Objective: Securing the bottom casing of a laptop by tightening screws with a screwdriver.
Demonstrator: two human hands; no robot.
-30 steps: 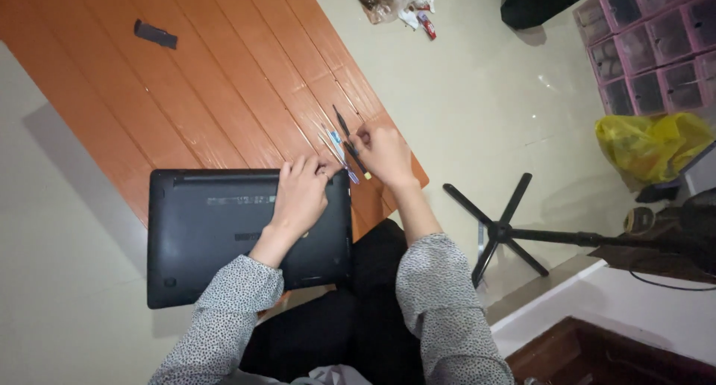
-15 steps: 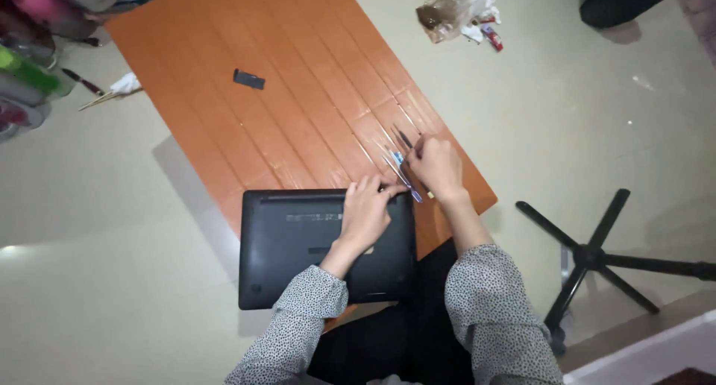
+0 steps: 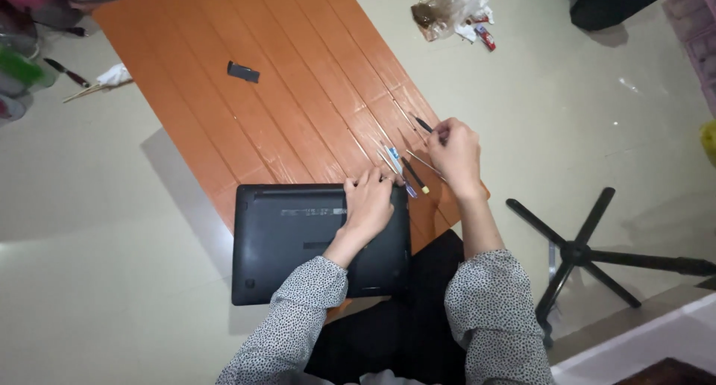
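A black laptop (image 3: 298, 243) lies upside down on the near end of an orange slatted table (image 3: 246, 124). My left hand (image 3: 369, 204) rests flat on the laptop's far right corner, fingers spread. My right hand (image 3: 455, 155) is over the table's right edge, its fingers closed on a thin dark-handled tool (image 3: 422, 122) that points away to the upper left. Between the two hands lie several small tools (image 3: 403, 169), one with a blue handle, one black with a yellow tip.
A small black part (image 3: 244, 72) lies alone in the middle of the table. A black star-shaped stand base (image 3: 582, 251) is on the floor at right. Plastic bags and packets (image 3: 451, 12) lie beyond the table; brushes and tissue (image 3: 97, 79) sit at left.
The camera view has shifted, so the table and laptop appear further right and down. My right hand has lifted slightly away from the tool pile with the thin tool in it. My left hand stays on the laptop.
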